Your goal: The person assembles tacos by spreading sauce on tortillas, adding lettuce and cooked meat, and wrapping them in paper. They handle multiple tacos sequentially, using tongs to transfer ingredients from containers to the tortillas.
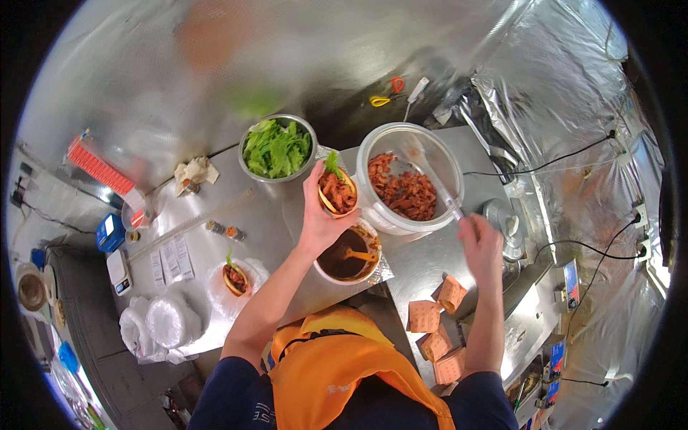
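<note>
My left hand (319, 223) is closed round a filled wrap (337, 192), its opening facing up with chopped reddish-brown meat and a green lettuce leaf showing. It is held over the counter between the lettuce bowl and a white tub of meat (410, 228). My right hand (479, 240) grips the handle of a long pale spoon (438, 186), which reaches into the tub; its tip rests at the meat (401, 188). Just below the wrap sits a white bucket of dark brown sauce (342, 266) with an orange utensil (358, 255) in it.
A steel bowl of lettuce (278, 149) stands at the back. Several paper-wrapped breads (424, 317) lie at the lower right. Another filled wrap (235, 278) sits in a plastic-lined bowl near stacked plastic bowls (172, 320). A metal lid (504, 222), scale (119, 272) and cables flank the steel counter (287, 208).
</note>
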`<state>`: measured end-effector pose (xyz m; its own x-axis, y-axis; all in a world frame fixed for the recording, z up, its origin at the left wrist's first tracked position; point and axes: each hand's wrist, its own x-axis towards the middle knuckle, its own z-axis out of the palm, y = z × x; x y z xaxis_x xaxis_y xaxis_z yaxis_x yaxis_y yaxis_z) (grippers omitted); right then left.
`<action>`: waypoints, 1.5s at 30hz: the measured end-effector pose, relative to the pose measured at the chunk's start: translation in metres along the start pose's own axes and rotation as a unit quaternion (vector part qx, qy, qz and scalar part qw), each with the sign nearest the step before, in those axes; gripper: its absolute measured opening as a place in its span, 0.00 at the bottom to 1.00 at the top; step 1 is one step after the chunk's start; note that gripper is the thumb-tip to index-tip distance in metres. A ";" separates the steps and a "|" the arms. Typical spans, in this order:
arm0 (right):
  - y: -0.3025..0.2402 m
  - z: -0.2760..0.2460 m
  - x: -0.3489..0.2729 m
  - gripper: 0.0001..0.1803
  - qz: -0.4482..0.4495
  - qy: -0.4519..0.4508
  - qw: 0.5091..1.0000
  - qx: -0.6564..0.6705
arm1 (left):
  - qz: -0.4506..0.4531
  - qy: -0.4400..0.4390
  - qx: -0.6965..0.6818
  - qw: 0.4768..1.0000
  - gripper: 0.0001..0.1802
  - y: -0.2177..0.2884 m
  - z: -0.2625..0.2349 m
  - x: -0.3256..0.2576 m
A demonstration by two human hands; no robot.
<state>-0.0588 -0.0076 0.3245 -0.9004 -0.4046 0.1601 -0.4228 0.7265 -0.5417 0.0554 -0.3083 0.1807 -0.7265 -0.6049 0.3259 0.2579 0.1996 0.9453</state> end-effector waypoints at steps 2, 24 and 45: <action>0.041 0.022 0.040 0.23 -0.009 -0.016 0.988 -0.151 | -0.002 -0.002 -0.081 0.997 0.69 0.009 -0.009 -0.014; -0.014 0.130 -0.022 0.25 -0.125 0.000 0.988 -0.089 | -0.159 0.072 0.385 0.906 0.73 -0.058 -0.285 -0.242; 0.125 0.100 -0.192 0.21 0.187 0.178 0.966 -0.012 | 0.007 -0.385 0.120 0.915 0.29 0.018 -0.005 -0.188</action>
<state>0.0715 0.1057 0.1438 -0.9671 0.1014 0.2332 -0.0605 0.7989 -0.5984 0.1992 -0.1948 0.1361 -0.9815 0.1026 0.1619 0.1904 0.4234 0.8857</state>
